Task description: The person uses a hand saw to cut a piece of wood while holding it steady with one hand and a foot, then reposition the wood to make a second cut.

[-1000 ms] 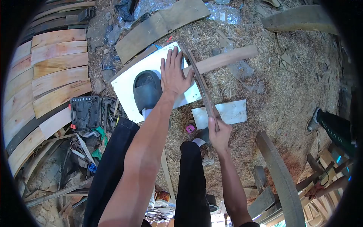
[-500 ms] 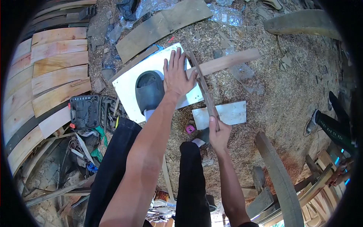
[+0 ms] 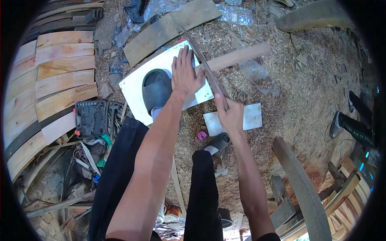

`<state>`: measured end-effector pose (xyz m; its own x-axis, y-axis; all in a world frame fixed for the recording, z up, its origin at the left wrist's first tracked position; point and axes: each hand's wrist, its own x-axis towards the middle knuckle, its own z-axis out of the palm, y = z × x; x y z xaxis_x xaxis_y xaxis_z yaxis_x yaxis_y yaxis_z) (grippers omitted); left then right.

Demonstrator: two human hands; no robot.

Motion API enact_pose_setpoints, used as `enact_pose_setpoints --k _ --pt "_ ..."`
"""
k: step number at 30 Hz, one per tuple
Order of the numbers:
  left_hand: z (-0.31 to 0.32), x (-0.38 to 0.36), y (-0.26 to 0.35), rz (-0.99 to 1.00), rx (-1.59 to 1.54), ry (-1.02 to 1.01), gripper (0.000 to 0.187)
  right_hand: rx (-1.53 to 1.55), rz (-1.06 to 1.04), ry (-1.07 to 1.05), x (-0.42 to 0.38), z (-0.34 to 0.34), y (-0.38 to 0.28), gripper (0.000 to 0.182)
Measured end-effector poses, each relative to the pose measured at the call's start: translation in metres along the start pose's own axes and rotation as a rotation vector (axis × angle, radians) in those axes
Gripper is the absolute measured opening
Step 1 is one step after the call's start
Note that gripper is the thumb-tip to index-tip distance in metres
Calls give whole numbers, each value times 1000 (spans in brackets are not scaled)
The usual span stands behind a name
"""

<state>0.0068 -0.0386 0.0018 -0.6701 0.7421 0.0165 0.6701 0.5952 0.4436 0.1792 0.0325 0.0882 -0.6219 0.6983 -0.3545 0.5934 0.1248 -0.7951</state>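
Observation:
My left hand (image 3: 185, 80) lies flat with fingers stretched out over a white board (image 3: 134, 90), its thumb by a wooden strip (image 3: 241, 55). The hand hides the strip's near end; the rest sticks out to the right past the board. My right hand (image 3: 230, 114) is closed round the near end of a long, narrow saw (image 3: 204, 62), seen nearly edge-on. The saw lies across the strip beside the board's right edge, just right of my left thumb. My foot in a dark slide sandal (image 3: 156, 90) stands on the board.
Stacked planks (image 3: 64, 74) and an open tool case (image 3: 90, 118) are at left. A pink tape measure-like object (image 3: 201, 135) and a small white board (image 3: 252, 115) lie on the sawdust. Curved timber (image 3: 299, 188) is at lower right; another person's leg (image 3: 354, 128) shows at right.
My right hand has pushed the saw forward and up-left, its far end now reaching past the board. My left hand stays pressed in place. The strip's outer end looks blurred.

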Motion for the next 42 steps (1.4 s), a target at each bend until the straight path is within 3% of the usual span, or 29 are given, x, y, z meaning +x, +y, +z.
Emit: enact_pose_setpoints --k 5,7,8,9,12,15,22,24,31,36,38,42 --pt "2 -2 1 -21 1 34 72 86 -2 35 -15 14 16 52" --pt "3 -1 3 -32 0 33 71 319 113 35 -14 26 29 53" --pt "3 -1 2 -43 9 30 69 467 267 30 -14 24 37 55" --pt "3 -1 1 -52 12 33 69 465 264 21 -12 19 37 55" --pt "6 2 -2 -43 7 46 73 917 305 114 -9 10 42 56" --pt "3 3 3 -74 -9 46 78 945 189 126 -15 -9 46 57" --pt "7 11 8 -157 -77 119 74 747 228 73 -42 -16 59 56" --pt "5 13 4 -225 -294 116 72 764 259 93 -50 -13 51 56" --pt "4 6 5 -77 -88 193 49 744 293 42 -53 9 55 57" --pt "11 4 -3 -92 -208 254 46 800 290 84 -50 7 55 57" --pt "6 -7 -2 227 -35 122 50 815 271 94 -49 1 56 56" --pt "-9 5 14 235 -133 -84 56 805 226 121 -48 -14 54 53"
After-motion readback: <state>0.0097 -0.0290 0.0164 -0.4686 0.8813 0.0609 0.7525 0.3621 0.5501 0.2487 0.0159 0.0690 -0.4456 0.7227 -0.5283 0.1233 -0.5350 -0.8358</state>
